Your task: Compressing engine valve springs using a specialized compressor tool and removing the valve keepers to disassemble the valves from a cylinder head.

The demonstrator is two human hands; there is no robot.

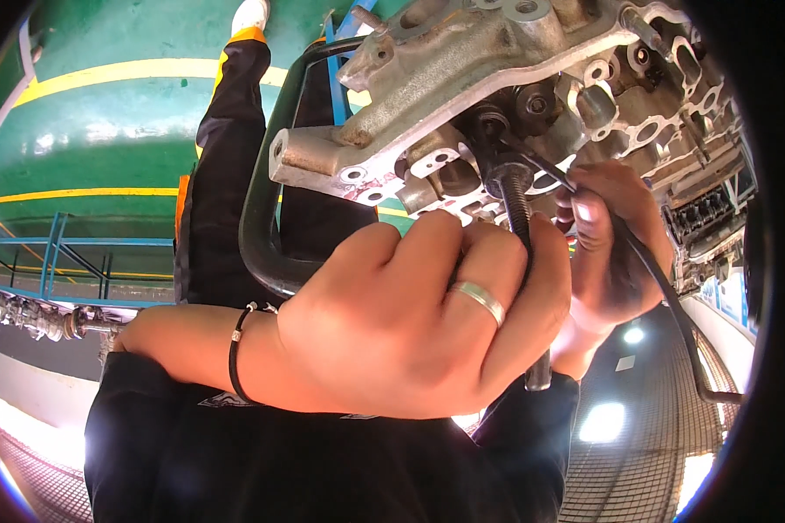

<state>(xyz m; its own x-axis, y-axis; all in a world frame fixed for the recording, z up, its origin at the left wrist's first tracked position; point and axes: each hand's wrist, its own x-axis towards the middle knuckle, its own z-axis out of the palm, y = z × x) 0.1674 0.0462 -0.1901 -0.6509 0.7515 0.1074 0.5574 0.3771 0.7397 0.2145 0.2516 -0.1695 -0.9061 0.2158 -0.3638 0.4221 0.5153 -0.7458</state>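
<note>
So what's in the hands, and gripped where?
Left hand: black clamp, fingers curled around its threaded screw. Right hand: thin dark bent rod, pinched near its upper end.

Seen from the left one of two wide fisheye cameras worn on a person's head, looking down at the hands. The lens is close: the left hand [392, 331] looms large at the centre, the right hand [624, 235] sits just right of it, and a metal casting [445, 70], near too, fills the upper right. Beyond them the view reaches far: green floor [131, 157] at upper left, a small blue rail [52, 248] at the left edge, bright lights [602, 423] at lower right. Yellow lines [148, 68] bend towards the rim; the corners are black.
</note>
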